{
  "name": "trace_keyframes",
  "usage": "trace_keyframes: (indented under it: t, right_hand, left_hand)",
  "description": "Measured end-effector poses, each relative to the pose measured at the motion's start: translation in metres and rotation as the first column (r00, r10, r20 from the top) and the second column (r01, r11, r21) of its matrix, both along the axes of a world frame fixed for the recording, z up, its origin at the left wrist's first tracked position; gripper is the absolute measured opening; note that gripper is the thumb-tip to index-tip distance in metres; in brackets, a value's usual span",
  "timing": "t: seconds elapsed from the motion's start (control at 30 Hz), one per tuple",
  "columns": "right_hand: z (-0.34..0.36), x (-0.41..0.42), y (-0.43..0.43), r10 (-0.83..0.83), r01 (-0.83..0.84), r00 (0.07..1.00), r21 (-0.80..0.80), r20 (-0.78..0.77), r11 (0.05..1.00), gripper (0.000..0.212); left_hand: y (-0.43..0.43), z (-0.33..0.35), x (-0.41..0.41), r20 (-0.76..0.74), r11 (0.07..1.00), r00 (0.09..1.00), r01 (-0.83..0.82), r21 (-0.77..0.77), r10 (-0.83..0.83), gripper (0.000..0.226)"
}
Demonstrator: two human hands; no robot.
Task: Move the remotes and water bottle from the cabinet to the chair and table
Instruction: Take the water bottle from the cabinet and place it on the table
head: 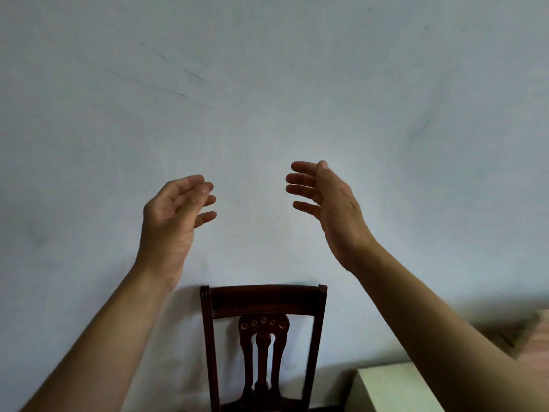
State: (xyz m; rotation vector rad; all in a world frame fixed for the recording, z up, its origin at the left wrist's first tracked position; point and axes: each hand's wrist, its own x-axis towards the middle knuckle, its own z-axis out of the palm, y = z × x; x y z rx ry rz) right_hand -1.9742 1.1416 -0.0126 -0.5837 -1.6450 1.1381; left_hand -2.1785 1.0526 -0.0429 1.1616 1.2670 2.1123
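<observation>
Both of my hands are raised in front of a pale wall, palms facing each other with a gap between them. My left hand (175, 212) has loosely curved fingers and holds nothing. My right hand (326, 203) has its fingers nearly straight and is empty too. Below them stands a dark wooden chair (263, 301) against the wall; only its carved backrest shows. A pale table top (392, 388) lies at the lower right. No remotes, water bottle or cabinet are in view.
A blurred light-coloured object (534, 337) sits at the right edge behind my right forearm. The pale wall (267, 84) fills most of the view.
</observation>
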Motion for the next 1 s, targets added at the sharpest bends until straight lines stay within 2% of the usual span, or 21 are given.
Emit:
trace_keyframes:
  t: [0.2,0.37,0.53,0.7,0.8,0.87,1.0]
  right_hand:
    - [0.012,-0.008,-0.013,0.002,-0.001,0.998,0.012,-0.061,1.0,0.051]
    - [0.014,-0.025,-0.006,0.088,-0.089,0.991,-0.005,-0.105,0.996,0.051]
    - [0.0,-0.044,0.013,0.229,-0.236,0.966,-0.047,-0.124,0.971,0.051]
    - [-0.013,-0.062,0.028,0.412,-0.429,0.882,-0.026,-0.229,0.903,0.044]
    - [-0.018,-0.07,0.028,0.541,-0.56,0.811,-0.032,-0.222,0.828,0.042]
    - [-0.02,-0.074,0.024,0.591,-0.612,0.777,-0.04,-0.216,0.79,0.042]
    - [-0.018,-0.085,-0.002,0.712,-0.737,0.669,-0.064,-0.216,0.673,0.04]
  left_hand:
    - [-0.018,0.011,-0.009,-0.041,1.0,0.999,-0.014,0.009,0.015,0.032]
    - [-0.026,0.015,-0.011,-0.048,0.996,0.995,-0.083,0.014,0.083,0.039]
    - [-0.032,0.007,-0.008,-0.047,0.973,0.973,-0.228,-0.04,0.226,0.031]
    - [-0.051,0.003,0.004,-0.1,0.897,0.9,-0.433,-0.087,0.425,0.023]
    - [-0.065,0.005,0.02,-0.086,0.823,0.829,-0.559,-0.101,0.552,0.029]
    - [-0.074,0.006,0.031,-0.094,0.788,0.795,-0.606,-0.111,0.599,0.027]
    - [-0.113,0.01,0.059,-0.134,0.66,0.673,-0.74,-0.131,0.728,0.024]
